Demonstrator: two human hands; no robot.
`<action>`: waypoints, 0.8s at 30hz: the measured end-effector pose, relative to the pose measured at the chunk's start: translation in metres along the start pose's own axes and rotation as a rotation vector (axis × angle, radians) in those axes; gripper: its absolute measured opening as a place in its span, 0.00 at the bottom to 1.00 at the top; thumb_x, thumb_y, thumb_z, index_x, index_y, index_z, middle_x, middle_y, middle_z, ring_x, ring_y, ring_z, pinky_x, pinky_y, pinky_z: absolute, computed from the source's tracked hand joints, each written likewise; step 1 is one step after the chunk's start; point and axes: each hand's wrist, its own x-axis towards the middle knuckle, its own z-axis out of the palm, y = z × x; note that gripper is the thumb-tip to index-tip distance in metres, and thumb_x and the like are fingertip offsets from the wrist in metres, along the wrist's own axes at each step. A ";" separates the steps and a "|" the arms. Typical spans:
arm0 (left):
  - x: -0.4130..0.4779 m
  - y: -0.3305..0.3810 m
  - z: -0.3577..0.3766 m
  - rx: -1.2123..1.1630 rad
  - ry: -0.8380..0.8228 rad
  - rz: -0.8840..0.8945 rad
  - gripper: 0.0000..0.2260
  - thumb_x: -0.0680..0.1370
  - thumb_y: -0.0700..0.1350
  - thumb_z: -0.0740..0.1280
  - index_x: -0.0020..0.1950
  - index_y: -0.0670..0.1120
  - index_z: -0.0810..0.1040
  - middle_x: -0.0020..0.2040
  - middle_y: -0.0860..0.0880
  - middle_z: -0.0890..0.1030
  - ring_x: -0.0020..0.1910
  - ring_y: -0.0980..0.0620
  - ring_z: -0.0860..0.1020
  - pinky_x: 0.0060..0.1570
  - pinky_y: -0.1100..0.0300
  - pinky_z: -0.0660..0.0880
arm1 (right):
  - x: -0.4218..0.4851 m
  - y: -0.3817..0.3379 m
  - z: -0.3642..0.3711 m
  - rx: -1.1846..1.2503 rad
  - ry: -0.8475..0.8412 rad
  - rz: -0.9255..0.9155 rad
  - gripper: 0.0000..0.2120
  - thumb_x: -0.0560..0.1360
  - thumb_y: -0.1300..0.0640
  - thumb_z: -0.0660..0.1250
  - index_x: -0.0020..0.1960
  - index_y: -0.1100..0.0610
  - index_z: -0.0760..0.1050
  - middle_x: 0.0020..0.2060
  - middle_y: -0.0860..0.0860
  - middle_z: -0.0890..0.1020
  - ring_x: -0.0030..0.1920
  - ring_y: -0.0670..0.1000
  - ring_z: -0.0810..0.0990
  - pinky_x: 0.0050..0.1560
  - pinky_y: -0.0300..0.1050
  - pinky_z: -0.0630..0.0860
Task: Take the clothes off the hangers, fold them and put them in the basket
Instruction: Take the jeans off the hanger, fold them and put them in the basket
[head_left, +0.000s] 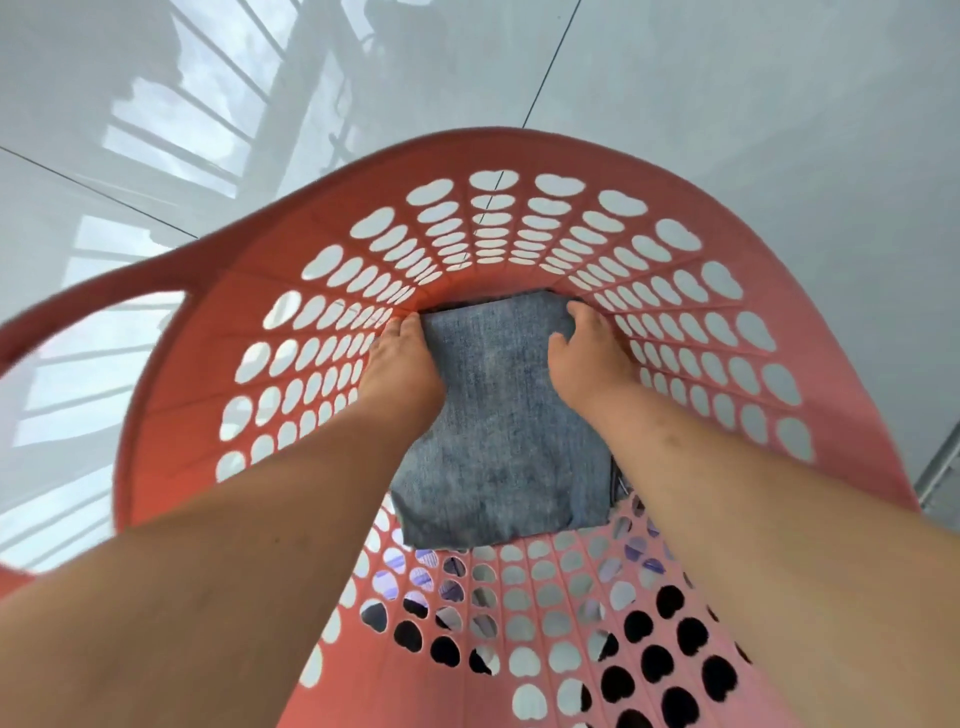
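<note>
Tiled floor (779, 104), basket (519, 150), hands (405, 369) (592, 358) seemingly gripping denim (493, 415)

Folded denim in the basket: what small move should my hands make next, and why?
Probably ease both hands off and lift them out. The folded denim garment already seems to lie flat deep in the coral laundry basket, with the left hand and right hand at its far corners.

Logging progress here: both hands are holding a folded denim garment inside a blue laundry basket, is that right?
Not blue. The head view shows the left hand and right hand holding the folded denim garment inside a coral-red laundry basket.
</note>
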 end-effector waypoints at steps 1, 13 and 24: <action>0.004 0.001 0.002 -0.021 -0.019 -0.010 0.31 0.78 0.34 0.56 0.80 0.46 0.50 0.80 0.46 0.53 0.79 0.47 0.53 0.76 0.53 0.51 | 0.008 -0.001 0.000 0.052 -0.023 0.053 0.25 0.82 0.54 0.55 0.78 0.56 0.56 0.76 0.53 0.61 0.74 0.55 0.62 0.74 0.51 0.60; 0.023 -0.017 -0.001 -0.427 -0.091 -0.260 0.26 0.78 0.40 0.59 0.74 0.57 0.65 0.67 0.46 0.73 0.57 0.45 0.76 0.50 0.56 0.76 | 0.029 0.005 0.015 -0.070 -0.164 0.157 0.30 0.82 0.47 0.55 0.80 0.53 0.48 0.79 0.52 0.51 0.76 0.59 0.57 0.75 0.57 0.57; -0.104 0.000 -0.032 -0.146 -0.065 -0.191 0.23 0.79 0.47 0.63 0.73 0.43 0.68 0.70 0.42 0.71 0.63 0.41 0.76 0.62 0.47 0.73 | -0.132 -0.009 -0.038 0.057 0.067 -0.144 0.11 0.80 0.60 0.62 0.61 0.57 0.75 0.60 0.53 0.75 0.58 0.52 0.77 0.60 0.47 0.73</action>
